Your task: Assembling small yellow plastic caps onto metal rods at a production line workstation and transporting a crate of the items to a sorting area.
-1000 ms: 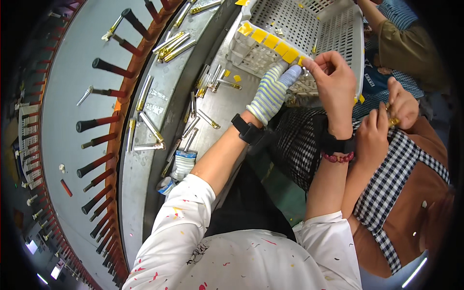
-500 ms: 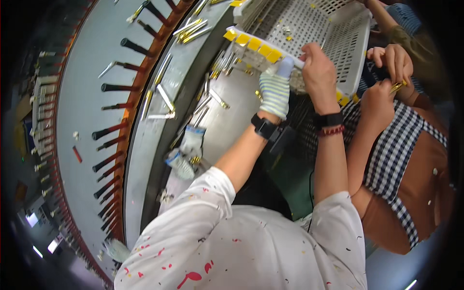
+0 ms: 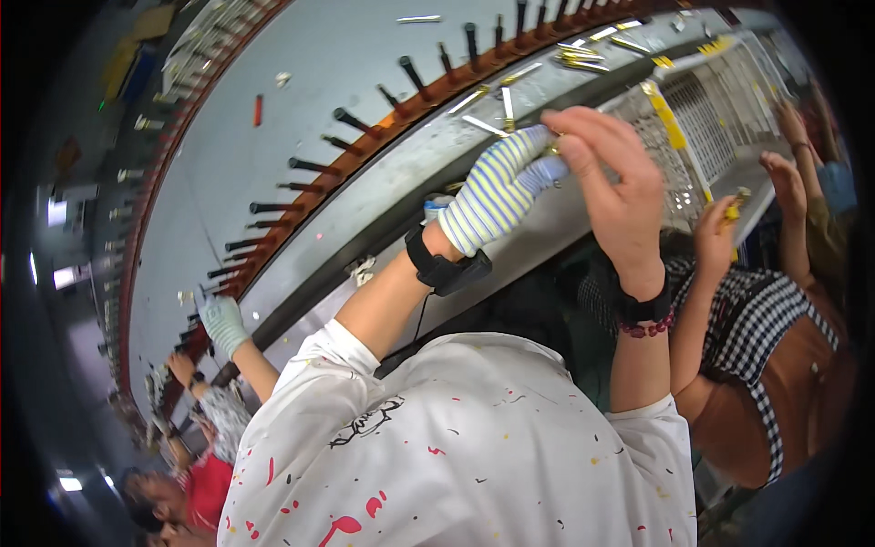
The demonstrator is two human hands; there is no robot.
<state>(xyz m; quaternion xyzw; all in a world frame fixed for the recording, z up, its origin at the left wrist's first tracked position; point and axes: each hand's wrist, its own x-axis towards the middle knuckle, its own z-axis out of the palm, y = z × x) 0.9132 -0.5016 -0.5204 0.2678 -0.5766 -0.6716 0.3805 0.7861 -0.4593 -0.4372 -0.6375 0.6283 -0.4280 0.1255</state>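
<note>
My left hand (image 3: pixel 497 193), in a blue-and-yellow striped glove, is closed with its fingertips pressed together over the metal ledge (image 3: pixel 424 164). My bare right hand (image 3: pixel 624 187) meets it fingertip to fingertip, thumb and bent fingers closed at the same spot. A glint of gold shows between the fingertips, but the thing there is mostly hidden and too small to name. Just beyond the hands lie slim silver-and-gold metal pieces (image 3: pixel 508 108), with a heap of similar pieces (image 3: pixel 583 60) farther along the ledge.
A curved line carries upright dark-tipped pegs (image 3: pixel 342 118) along the ledge. White plastic baskets (image 3: pixel 766 55) with yellow tabs stand at the right. Beside them a person in a checkered apron (image 3: pixel 756 319) holds a small gold-coloured piece (image 3: pixel 736 205). Another person's gloved hand (image 3: pixel 223 324) is at the lower left.
My hands have left the basket's rim and come together in front of the ledge. The whole view has turned, and more people show at the lower left.
</note>
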